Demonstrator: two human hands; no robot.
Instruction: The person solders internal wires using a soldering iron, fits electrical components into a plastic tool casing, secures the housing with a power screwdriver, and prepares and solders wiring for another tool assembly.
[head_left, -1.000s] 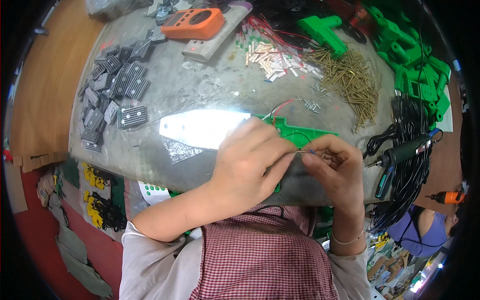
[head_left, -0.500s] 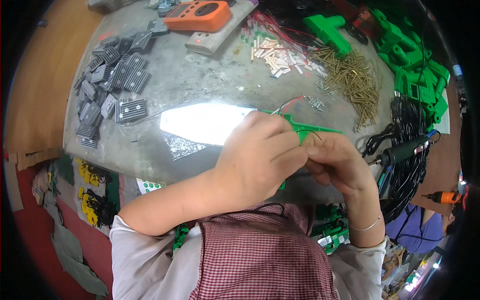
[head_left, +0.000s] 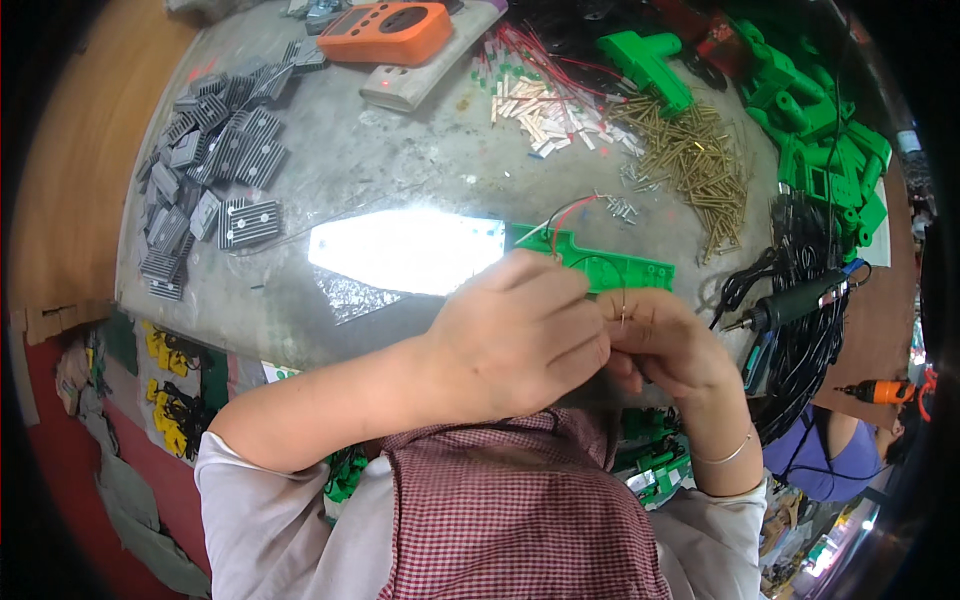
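In front of me lies a green plastic casing (head_left: 610, 268), partly hidden behind my hands, with red, white and black wires (head_left: 560, 225) rising from it. A glaring white panel (head_left: 405, 250) adjoins its left end. My left hand (head_left: 525, 335) is closed at the near edge of the casing, back upward; what its fingertips hold is hidden. Just right of it, my right hand (head_left: 670, 340) pinches a thin dark wire (head_left: 624, 300) that loops up toward the casing. The fingertips of both hands meet or nearly meet.
Grey finned metal blocks (head_left: 250, 222) are heaped at left. An orange multimeter (head_left: 388, 32) rests at the back. Brass-coloured screws (head_left: 715, 190), small white parts (head_left: 540, 110) and green housings (head_left: 800, 100) lie back right. A black-handled pointed tool (head_left: 800, 300) sits by coiled black cables (head_left: 805, 355).
Both hands have moved slightly nearer to me, uncovering more of the green casing. The thin wire at my right fingers now stands out more clearly.
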